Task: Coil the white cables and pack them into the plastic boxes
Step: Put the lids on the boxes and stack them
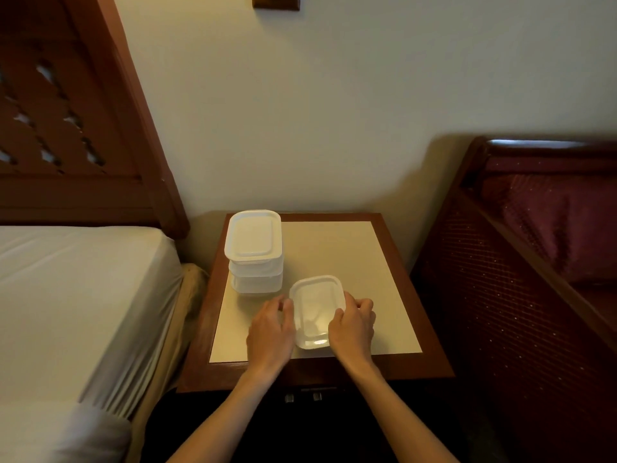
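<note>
A white lidded plastic box lies near the front of the bedside table. My left hand holds its left edge with curled fingers. My right hand grips the right edge, fingers curled over the lid's rim. A stack of three lidded plastic boxes stands at the table's back left. No white cable shows outside the boxes; a faint pale shape shows through the lid of the held box.
A bed with a white sheet and a wooden headboard lies left of the table. A dark red cushioned bench stands on the right. A wall is right behind the table.
</note>
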The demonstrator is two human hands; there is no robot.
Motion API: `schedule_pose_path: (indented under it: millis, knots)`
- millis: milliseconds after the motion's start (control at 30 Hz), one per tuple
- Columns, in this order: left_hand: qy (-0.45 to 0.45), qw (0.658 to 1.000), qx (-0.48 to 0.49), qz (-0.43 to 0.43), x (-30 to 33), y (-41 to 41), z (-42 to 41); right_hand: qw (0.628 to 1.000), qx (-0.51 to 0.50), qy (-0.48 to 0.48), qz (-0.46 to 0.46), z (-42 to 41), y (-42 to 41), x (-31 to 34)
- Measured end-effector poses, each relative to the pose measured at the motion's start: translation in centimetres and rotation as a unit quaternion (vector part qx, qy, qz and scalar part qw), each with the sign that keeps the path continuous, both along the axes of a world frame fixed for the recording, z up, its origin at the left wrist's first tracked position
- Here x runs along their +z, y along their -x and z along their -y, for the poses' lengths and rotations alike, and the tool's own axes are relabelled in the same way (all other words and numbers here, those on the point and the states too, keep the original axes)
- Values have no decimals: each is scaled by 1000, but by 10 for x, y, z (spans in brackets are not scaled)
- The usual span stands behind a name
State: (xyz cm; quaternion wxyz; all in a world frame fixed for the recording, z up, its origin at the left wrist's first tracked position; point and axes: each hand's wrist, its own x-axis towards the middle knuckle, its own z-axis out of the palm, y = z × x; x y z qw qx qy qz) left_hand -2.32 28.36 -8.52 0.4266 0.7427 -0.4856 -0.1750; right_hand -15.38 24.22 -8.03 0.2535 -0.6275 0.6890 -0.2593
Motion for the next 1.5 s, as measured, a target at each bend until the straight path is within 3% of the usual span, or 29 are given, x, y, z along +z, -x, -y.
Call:
schedule_pose_path:
  millis: [233,500,733,900,1067,1333,1500]
  knots:
    - [-54,998,-42,-4,-8,-5,16,995,82,-58,5,6,10,-3]
    - [-102,994,-21,-38,-15,0,25,986,111,-30,-119,3,7,-7]
    - [-84,996,1,-5,-18,8,25,989,124,-56,-63,0,8,-16]
    - [-58,998,-4,-35,-26,5,27,976,168,-136,-15,19,17,7]
    - [-89,992,-65,60,-23,4,29,973,172,-77,-132,18,9,3]
    - [-163,977,-80,110,-12,-2,32,969,177,-68,-161,23,8,3]
    - [-159,979,-70,108,-12,6,24,991,127,-23,-28,13,13,-21]
